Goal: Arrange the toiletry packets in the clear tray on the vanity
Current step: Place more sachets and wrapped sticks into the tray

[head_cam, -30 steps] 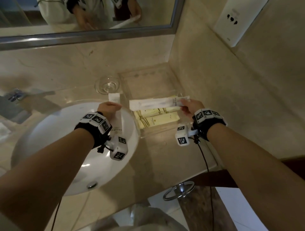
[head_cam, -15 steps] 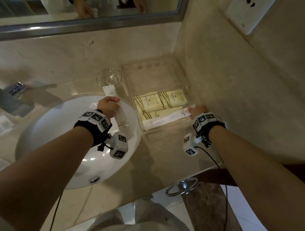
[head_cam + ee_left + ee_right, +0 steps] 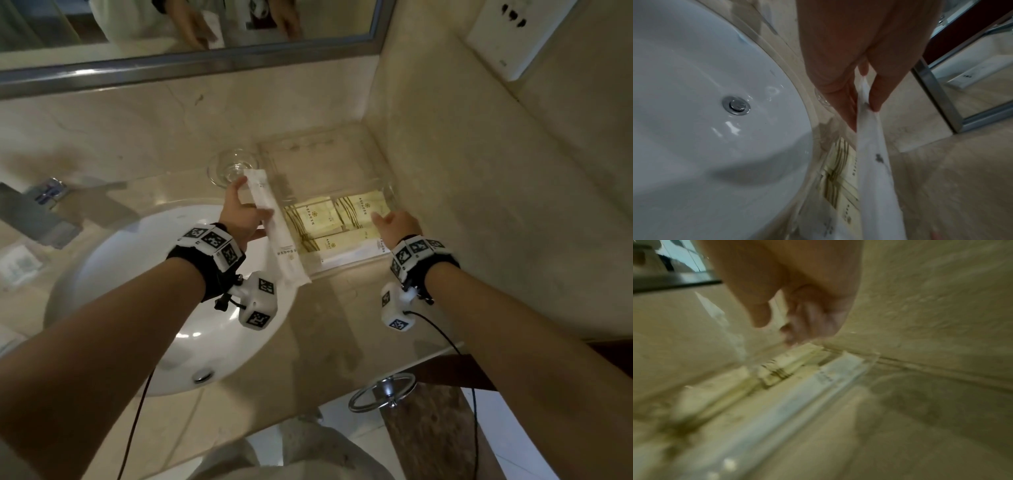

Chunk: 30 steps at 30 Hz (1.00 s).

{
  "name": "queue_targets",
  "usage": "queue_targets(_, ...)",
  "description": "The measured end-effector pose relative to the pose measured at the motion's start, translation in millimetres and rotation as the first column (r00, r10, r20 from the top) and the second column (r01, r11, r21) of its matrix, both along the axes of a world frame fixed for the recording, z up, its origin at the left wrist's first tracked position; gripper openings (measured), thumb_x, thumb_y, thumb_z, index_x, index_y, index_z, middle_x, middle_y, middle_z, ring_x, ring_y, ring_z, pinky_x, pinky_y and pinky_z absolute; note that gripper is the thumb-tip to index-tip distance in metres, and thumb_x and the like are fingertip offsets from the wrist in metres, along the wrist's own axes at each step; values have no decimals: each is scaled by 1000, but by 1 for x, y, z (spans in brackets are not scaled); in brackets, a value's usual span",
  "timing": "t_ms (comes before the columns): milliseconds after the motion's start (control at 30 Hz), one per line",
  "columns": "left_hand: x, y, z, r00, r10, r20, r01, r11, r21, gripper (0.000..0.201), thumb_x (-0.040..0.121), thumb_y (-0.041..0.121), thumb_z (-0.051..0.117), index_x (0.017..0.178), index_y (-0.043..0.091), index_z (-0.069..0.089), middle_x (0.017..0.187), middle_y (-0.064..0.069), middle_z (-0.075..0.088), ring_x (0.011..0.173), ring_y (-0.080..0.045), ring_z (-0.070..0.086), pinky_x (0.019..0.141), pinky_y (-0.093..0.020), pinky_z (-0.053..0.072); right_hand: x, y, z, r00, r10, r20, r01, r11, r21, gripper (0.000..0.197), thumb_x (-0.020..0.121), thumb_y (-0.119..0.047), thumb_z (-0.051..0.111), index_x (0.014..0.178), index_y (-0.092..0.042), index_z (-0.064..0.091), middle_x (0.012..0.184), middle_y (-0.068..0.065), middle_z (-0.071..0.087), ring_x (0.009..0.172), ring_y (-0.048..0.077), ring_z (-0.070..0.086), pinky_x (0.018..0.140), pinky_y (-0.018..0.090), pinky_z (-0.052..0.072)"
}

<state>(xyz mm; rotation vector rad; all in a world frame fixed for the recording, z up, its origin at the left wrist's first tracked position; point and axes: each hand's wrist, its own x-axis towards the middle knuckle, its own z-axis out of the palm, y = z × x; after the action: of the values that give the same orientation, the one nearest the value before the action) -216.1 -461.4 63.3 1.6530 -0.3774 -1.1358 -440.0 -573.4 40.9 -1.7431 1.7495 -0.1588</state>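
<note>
Since half a second ago the left hand (image 3: 241,219) has lifted its long white packet (image 3: 274,229) up off the basin edge so it now hangs slanted above the left wall of the tray, while the right hand (image 3: 397,224) has let go of the other white packet (image 3: 356,254), which lies flat along the near wall inside the tray. Beige marble covers everything here: the vanity top (image 3: 329,329), the back wall and the side wall (image 3: 479,192) that meets it in the corner at right. A steel-framed mirror (image 3: 191,65) runs along the top and reflects both hands; a white socket plate (image 3: 510,37) sits high on the side wall. Set into the counter at left is the round white basin (image 3: 113,308), with its chrome drain (image 3: 736,105) clear in the left wrist view. The clear tray (image 3: 329,144) stands in the corner against the side wall, just right of the basin. Yellow-green packets (image 3: 317,219) lie side by side on its floor, beyond the white one. A small clear glass dish (image 3: 226,168) rests just left of the tray. The left thumb and fingers (image 3: 877,91) pinch the raised packet near its upper part. The right hand hovers over the tray's right end, fingers loosely bent and holding nothing; its wrist view is blurred.
</note>
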Motion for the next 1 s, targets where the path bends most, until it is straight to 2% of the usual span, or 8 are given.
queue_targets(100,-5,-3,8,999,52,-15,-53,996,-74,90,82,-13,54,146,34,11,114,-17,57,101,-29,59,64,-37,56,18,14,10,957,115,265,-175,961,215,43,93,-47,44,79,-11,60,67,2,58,60,16,53,61,28,46)
queue_targets(233,-10,-7,14,993,111,-43,-115,987,-116,89,82,-13,54,145,31,10,130,-21,51,114,-35,56,83,-48,55,43,28,16,881,105,461,-296,882,366,42,88,-52,51,86,-13,66,84,2,68,79,17,65,76,27,51)
queue_targets(367,-14,-10,20,985,167,-40,-171,973,-152,82,81,-13,53,143,25,15,125,-17,52,114,-35,55,87,-51,54,57,34,22,826,73,559,-373,814,445,32,88,-36,60,98,-6,65,99,13,71,87,22,67,84,34,56)
queue_targets(467,-15,-9,22,973,222,-56,-229,954,-195,76,82,-10,55,141,24,21,114,-9,53,105,-29,57,82,-44,55,56,35,26,808,45,587,-399,776,489,8,89,-14,61,93,-7,61,87,9,66,76,18,65,70,29,58)
queue_targets(667,-2,-4,15,917,399,14,-390,902,-187,31,80,13,66,109,10,56,92,-3,62,89,-24,63,86,-42,56,32,25,29,861,135,491,-393,789,473,10,89,-16,61,96,-10,61,86,1,61,77,13,60,69,25,54)
queue_targets(733,2,-2,11,937,346,49,-337,931,-140,23,80,5,64,102,8,60,85,-3,60,79,-19,61,76,-35,57,19,20,31,877,63,477,-319,818,478,29,90,-13,59,116,-1,57,89,2,59,76,13,58,60,19,56)
queue_targets(800,4,-1,4,956,258,139,-247,964,-96,16,78,-2,64,77,14,59,75,1,57,77,-21,59,72,-33,56,4,14,31,874,-15,485,-237,859,453,34,89,-10,59,120,3,54,88,3,58,74,11,56,49,12,53)
queue_targets(1000,-14,-3,-13,920,-125,372,128,992,16,31,75,-4,63,64,24,55,69,4,58,76,-20,56,60,-22,47,-25,-9,24,809,-301,505,60,897,438,9,88,-17,63,93,-10,60,84,3,61,71,11,57,55,18,53)
